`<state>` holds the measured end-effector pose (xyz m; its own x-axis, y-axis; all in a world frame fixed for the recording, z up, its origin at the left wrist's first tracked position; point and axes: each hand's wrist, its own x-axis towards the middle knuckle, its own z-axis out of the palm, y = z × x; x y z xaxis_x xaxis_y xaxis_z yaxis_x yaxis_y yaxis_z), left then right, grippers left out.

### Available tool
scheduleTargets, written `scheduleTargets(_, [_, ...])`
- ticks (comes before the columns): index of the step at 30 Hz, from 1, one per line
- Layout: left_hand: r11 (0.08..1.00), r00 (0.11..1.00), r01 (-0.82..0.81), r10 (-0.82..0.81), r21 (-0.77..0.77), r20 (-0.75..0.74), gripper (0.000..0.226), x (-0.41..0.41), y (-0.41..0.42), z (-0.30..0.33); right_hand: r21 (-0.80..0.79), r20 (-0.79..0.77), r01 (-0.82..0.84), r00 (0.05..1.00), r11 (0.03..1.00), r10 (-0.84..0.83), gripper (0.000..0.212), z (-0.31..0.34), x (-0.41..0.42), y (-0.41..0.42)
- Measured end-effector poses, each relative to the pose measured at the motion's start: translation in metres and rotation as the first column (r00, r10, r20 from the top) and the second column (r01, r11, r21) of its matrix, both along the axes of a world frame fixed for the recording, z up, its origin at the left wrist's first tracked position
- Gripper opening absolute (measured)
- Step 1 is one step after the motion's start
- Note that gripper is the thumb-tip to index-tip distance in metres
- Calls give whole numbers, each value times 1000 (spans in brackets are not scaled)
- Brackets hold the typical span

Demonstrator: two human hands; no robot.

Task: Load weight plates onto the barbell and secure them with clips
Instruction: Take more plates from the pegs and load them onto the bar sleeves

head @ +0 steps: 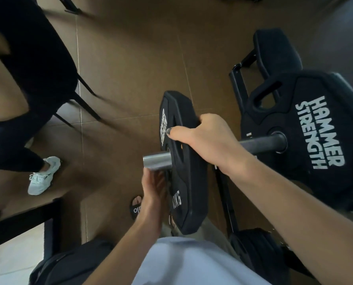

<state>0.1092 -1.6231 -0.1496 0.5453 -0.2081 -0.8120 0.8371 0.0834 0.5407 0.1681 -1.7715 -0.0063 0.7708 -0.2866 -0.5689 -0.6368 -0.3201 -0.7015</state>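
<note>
Right hand [208, 140] grips the upper rim of the 10 kg plate [189, 182], fingers curled over the far edge and the thumb laid across the near face beside the white lettering. Left hand [154, 189] lies lower, just under the steel sleeve end [157, 161], with its fingers straight and pressed flat against the plate's near face below the centre hole.

That plate stands upright, edge-on to the camera, threaded on the bar so that the bright sleeve end sticks out toward the left of it. On its other side the dark bar [262, 144] runs right, passing behind the right wrist and into the hub of a larger plate [307, 130] marked HAMMER STRENGTH, which stands well apart from the smaller one.

Beyond the larger plate a black padded bench [278, 50] with a metal frame sits on the brown floor [134, 58]. Below the right forearm more black plates [255, 247] are stacked near the floor. Under the left hand a sandalled foot [136, 206] shows. At the left edge another person's dark-clad legs and a white sneaker [44, 175] are in view, blurred, and a dark bag [68, 262] lies at bottom left.
</note>
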Motion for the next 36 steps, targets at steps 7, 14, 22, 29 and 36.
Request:
scheduleTargets(7, [990,993,118,-117,78,-6,73,-15,-26,1,-71,88,-63,994,995,69,45,0,-4,3])
scheduleTargets(14, [926,926,346,-363,154,106,111,-13,-30,7,-98,90,-31,995,995,40,29,-3,-18,-11])
scheduleTargets(22, [838,810,543,-541,59,228,121,-15,-88,12,-479,195,56,980,876,44,32,2,-51,-70])
scheduleTargets(29, [769,740,639,-618,11,264,81,-17,-170,23,-990,59,-17,854,142,517,50,-10,-73,-138])
scheduleTargets(36, [721,696,693,-660,-23,283,78,-29,-229,20,-965,-261,-229,830,-125,494,42,-9,-97,-198])
